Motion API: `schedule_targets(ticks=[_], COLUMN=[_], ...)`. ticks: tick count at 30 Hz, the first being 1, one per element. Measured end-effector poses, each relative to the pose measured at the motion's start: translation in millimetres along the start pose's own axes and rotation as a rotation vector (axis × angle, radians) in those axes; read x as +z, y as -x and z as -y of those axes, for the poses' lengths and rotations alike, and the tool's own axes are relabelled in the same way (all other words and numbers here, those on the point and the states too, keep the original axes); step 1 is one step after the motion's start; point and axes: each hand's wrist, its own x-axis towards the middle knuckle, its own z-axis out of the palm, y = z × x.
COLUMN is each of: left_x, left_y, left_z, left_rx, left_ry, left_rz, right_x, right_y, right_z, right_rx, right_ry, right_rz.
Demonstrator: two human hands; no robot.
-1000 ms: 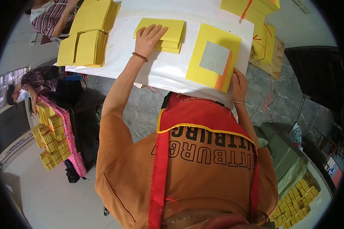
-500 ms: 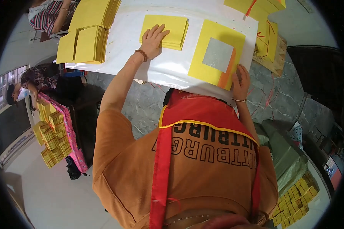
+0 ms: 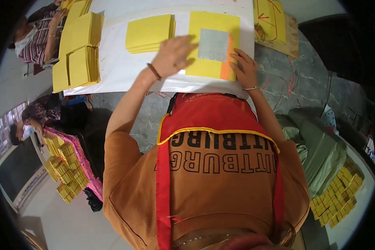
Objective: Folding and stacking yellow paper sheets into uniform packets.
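A yellow paper sheet [image 3: 192,62] lies on the white-covered table, bearing a silver-grey square [image 3: 213,45] and an orange strip [image 3: 225,70] along its right side. My left hand [image 3: 175,55], blurred by motion, is over the sheet's left edge with its fingers spread and nothing seen in them. At the sheet's lower right edge rests my right hand [image 3: 246,68], fingers apart, the tips touching the paper beside the orange strip. To the left is a small pile of folded yellow paper [image 3: 149,33], with no hand on it.
Tall stacks of yellow paper [image 3: 81,31] stand at the table's left. Tied yellow bundles [image 3: 275,21] sit on a wooden board [image 3: 293,46] at the right. More bundles lie lower left [image 3: 68,166] and lower right [image 3: 337,196]. Two other people are at the left.
My left hand has lifted off the folded pile and moved right to the sheet. My right hand has come slightly further onto the sheet's edge. The whole view has shifted.
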Motion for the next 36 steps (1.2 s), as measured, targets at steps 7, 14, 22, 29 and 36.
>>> schedule_targets(ticks=[7,14,22,29,36], left_x=[36.8,35.4,32.2,29.8,35.0], left_y=[-0.5,-10.2,-14.9,-17.6,-15.4], left_z=[-43.4,-34.1,-32.7,-33.0,-25.8], left_rx=[0.175,-0.006,-0.102,-0.191,-0.454], left_ry=[-0.053,0.280,0.389,0.468,0.634], left_rz=[0.114,0.078,0.118,0.162,0.226], right_x=[1.1,6.2,5.3,8.1,-2.3], right_y=[0.5,0.0,-0.3,0.0,1.7], right_z=[-3.3,-12.6,-7.7,-13.0,-11.1], right_rx=[0.061,0.141,0.126,0.127,-0.005], right_ry=[-0.083,-0.235,-0.183,-0.257,-0.080], right_rz=[0.024,0.024,-0.005,-0.005,0.069])
